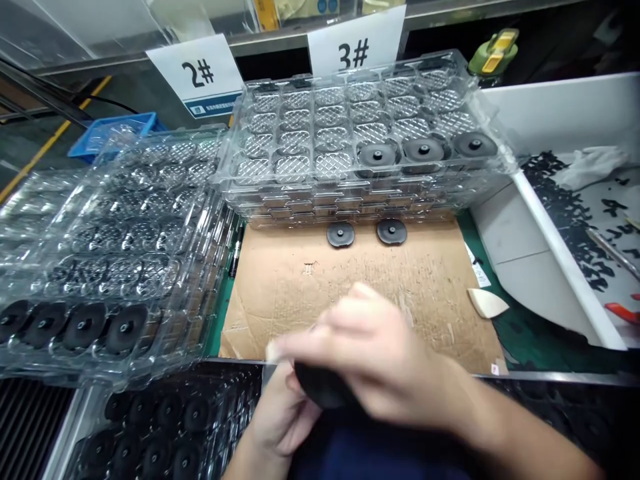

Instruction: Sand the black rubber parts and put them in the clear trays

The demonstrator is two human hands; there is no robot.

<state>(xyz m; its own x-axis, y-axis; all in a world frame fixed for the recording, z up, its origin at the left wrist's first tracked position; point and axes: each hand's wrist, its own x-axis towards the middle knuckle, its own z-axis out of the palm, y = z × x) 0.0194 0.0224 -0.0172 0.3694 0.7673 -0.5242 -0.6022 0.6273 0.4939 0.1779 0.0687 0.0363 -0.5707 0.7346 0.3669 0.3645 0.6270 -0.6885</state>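
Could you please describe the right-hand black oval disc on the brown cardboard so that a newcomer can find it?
Find the flat brown cardboard sheet in front of the stacked clear plastic trays. On its far part lies the black oval disc, farther right than its similar black neighbour.

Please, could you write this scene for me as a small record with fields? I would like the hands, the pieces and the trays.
Left hand: at a dark piece, below the right hand
Right hand: over the same piece, blurred
Grip: which fingers hold the piece cannot be told
On cardboard: two black oval pieces
Rear tray stack: clear plastic; three black pieces in the top tray's front row, right side
Left trays: clear plastic; four black pieces visible in front
Signs: 2# and 3#
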